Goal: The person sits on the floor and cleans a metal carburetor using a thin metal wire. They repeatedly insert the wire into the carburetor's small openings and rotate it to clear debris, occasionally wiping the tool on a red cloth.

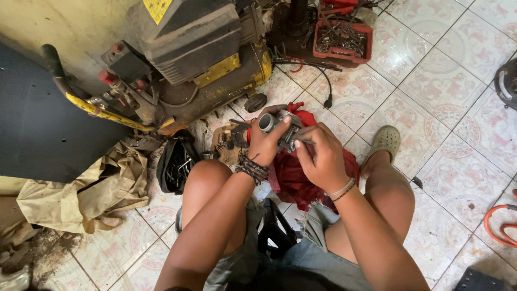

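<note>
Left hand point(265, 143) is gripping a grey metal part point(280, 128), fingers closed round it, above the red rag point(293, 175). Right hand point(319, 156) is pinching at its side, fingers curled tight; any tool is hidden. Loose bits risk dropping onto the cluttered tiles point(431, 81) if the grip is slipping.

A floor of pale tiles point(458, 70) with faded pink patterns, grimy at the near left; a grubby cream wall point(48, 21) at the far left; a dark panel point(37, 129) leans against it; even daylight, soft shadows.
</note>
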